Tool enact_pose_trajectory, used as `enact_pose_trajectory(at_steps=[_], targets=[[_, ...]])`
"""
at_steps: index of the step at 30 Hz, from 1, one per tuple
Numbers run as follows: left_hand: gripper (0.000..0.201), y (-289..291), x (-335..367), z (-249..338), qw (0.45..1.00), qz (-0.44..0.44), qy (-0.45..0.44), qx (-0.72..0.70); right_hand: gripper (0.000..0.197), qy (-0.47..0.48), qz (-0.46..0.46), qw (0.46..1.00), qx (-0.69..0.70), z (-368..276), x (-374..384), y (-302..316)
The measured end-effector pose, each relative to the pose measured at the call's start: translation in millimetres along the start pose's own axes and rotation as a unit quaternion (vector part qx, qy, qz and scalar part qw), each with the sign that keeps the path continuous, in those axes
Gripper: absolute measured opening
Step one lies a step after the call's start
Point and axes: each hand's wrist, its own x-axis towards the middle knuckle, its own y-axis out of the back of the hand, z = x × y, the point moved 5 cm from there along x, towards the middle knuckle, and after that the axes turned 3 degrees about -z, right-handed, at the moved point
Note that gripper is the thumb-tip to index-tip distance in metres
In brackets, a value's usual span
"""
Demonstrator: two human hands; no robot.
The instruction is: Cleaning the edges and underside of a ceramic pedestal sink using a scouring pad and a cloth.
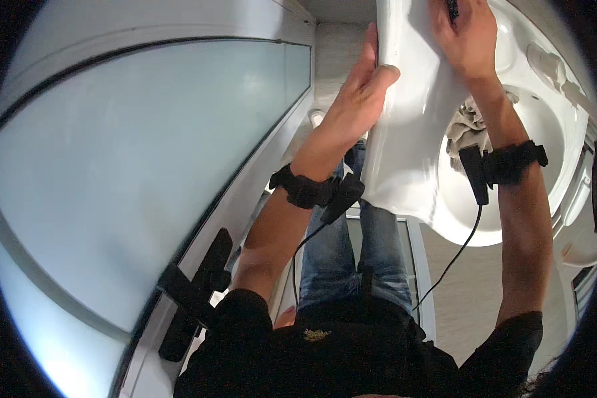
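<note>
My left hand (pixel 365 89) grips the left rim of a white washbasin (pixel 404 132), its thumb on top and its fingers along the outer side. Over the flat ledge of the basin, near the upper edge of the view, my right hand (pixel 467 40) is closed around a small dark object (pixel 452 9). Only a sliver of this object shows between the fingers, so its kind is unclear. A crumpled greyish-beige cloth (pixel 467 129) lies in the round bowl, partly hidden by my right forearm.
A frosted glass door (pixel 146 146) with a black handle (pixel 196 292) stands close on my left. At the bowl's right is a white faucet-like fitting (pixel 547 63). Black wrist straps with cables (pixel 511 164) are on both forearms. Pale floor (pixel 461 285) lies below.
</note>
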Motion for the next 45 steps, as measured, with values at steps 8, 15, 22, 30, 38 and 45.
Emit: enact_pose_trajectory(at_steps=[8,15,22,30,38,45], targets=[[0.076,-6.8,-24.8,-30.4,1.000,-0.026,0.013,0.000,0.011,-0.001,-0.020,1.000,-0.014,-2.3,-16.0,6.6],[0.075,-12.8,-56.6,-57.7,0.998,-0.034,-0.041,0.020,0.019,0.010,-0.172,0.979,0.112,-60.7,-102.9,19.9],[0.074,-26.1,-84.0,-62.3,0.992,0.088,-0.050,0.071,0.014,0.018,-0.161,0.982,0.101,-65.0,-97.6,14.9],[0.059,-23.0,-93.3,-61.2,0.980,0.179,-0.056,0.066,0.013,0.008,-0.164,0.977,0.137,-77.8,-99.8,5.0],[0.056,-21.0,-92.1,-61.9,0.980,0.169,-0.072,0.082,0.011,-0.029,-0.123,0.984,0.124,-68.4,-76.7,-0.7],[0.055,-19.1,-96.3,-59.8,0.974,0.193,-0.074,0.087,0.010,0.000,-0.166,0.977,0.132,-81.0,-92.9,5.0]])
